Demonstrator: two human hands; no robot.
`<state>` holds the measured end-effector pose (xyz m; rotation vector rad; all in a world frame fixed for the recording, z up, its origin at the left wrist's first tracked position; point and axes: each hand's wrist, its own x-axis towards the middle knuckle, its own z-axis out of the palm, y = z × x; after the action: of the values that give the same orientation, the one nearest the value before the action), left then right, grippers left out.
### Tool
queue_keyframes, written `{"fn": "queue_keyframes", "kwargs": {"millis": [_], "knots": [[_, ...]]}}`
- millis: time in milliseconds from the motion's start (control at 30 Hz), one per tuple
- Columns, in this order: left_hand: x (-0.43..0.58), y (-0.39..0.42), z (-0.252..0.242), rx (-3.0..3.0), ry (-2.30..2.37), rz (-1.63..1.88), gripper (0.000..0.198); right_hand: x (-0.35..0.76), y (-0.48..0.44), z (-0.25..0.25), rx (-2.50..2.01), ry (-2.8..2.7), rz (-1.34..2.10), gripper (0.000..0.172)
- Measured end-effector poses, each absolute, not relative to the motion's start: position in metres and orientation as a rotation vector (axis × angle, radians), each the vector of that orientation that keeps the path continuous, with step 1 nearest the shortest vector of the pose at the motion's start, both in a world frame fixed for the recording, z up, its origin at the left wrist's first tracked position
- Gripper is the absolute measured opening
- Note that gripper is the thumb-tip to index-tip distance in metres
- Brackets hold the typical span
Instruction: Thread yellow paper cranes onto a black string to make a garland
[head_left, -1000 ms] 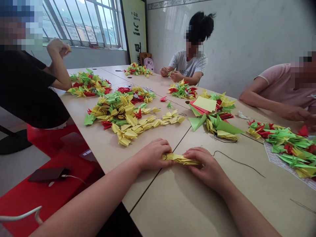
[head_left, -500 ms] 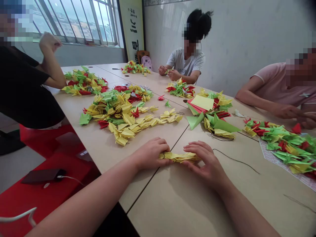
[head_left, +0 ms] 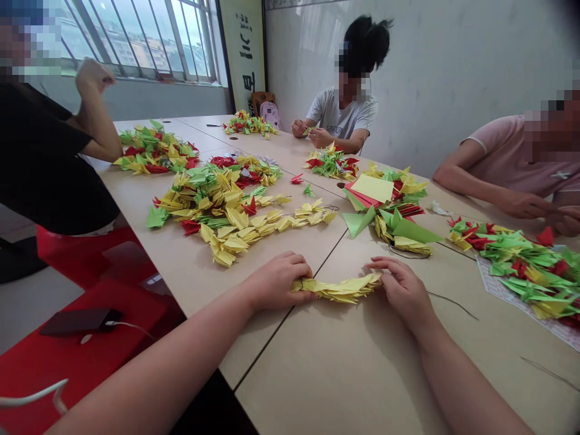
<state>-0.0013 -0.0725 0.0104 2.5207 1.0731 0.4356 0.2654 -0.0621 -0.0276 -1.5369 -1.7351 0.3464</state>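
Note:
A short string of yellow folded paper cranes (head_left: 347,288) lies bunched on the table between my two hands. My left hand (head_left: 283,279) is closed around its left end, thumb below and fingers on top. At the other end, my right hand (head_left: 402,287) pinches the last folded piece between thumb and fingers. Dark thread (head_left: 453,304) runs out to the right from behind my right hand. Just beyond my left hand, a longer strand of yellow paper cranes (head_left: 267,225) curves across the tabletop.
Piles of green, red and yellow folded paper (head_left: 199,193) cover the table's left. Coloured paper sheets (head_left: 371,188) lie on another pile. More strands (head_left: 521,266) rest at the right. Three people sit around the table. Red stools (head_left: 86,338) stand at the left, one bearing a dark power bank (head_left: 78,322).
My right hand has slid right along the yellow strand to its end, uncovering more of the cranes. My left hand has stayed in place.

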Motion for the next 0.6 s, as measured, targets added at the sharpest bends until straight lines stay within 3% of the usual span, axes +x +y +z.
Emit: {"fn": "queue_keyframes", "kwargs": {"millis": [333,600], "knots": [[-0.002,-0.072,0.009,2.507,1.066,0.448,0.031,0.259,-0.069,-0.014,-1.670,-1.460,0.484,0.023],[-0.002,-0.071,0.008,2.499,1.066,0.464,0.030,0.254,-0.074,-0.010,-1.307,-1.783,0.468,0.029]]}}
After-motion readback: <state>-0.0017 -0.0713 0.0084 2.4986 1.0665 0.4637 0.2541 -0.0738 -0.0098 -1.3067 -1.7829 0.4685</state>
